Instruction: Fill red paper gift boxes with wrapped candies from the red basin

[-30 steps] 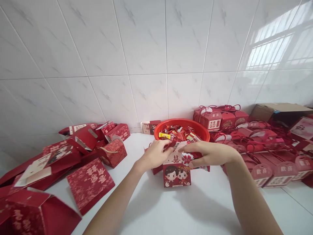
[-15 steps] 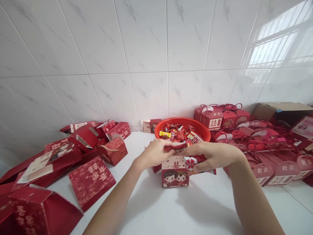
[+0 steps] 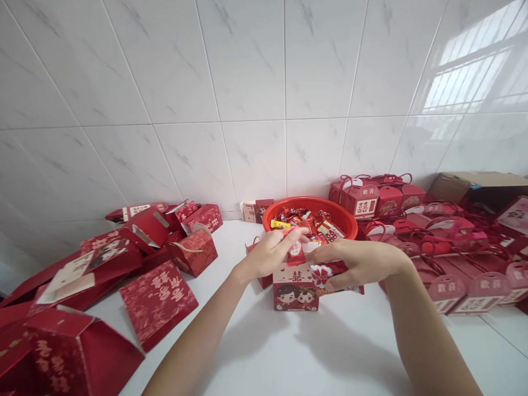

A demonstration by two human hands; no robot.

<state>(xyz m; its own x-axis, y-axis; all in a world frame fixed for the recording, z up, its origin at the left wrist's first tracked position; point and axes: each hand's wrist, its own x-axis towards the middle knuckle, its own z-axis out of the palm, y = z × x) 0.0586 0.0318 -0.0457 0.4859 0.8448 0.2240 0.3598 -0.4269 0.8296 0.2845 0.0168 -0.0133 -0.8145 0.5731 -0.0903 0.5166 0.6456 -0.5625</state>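
A small red-and-cream gift box (image 3: 296, 297) with two cartoon figures stands on the white surface in front of me. My left hand (image 3: 268, 254) is above its back left part, pinching a small red candy packet (image 3: 295, 254) that hangs over the box top. At the box's right side my right hand (image 3: 358, 258) has its fingers curled round red-and-white candy packets (image 3: 324, 273). Their number is hidden by the fingers. Another red box (image 3: 264, 281) shows partly behind my left hand. The inside of the front box cannot be seen.
Behind the hands sits a red plastic basket (image 3: 350, 220) of wrapped candies. Unclosed red boxes (image 3: 160, 300) lie in a heap on the left. Closed boxes with cords (image 3: 363, 201) crowd the right side, near a brown carton (image 3: 478, 184). A tiled wall stands behind.
My left hand has shifted slightly right and now shows a red candy packet between its fingers, over the box. The right hand stays almost in place. The view has moved slightly.
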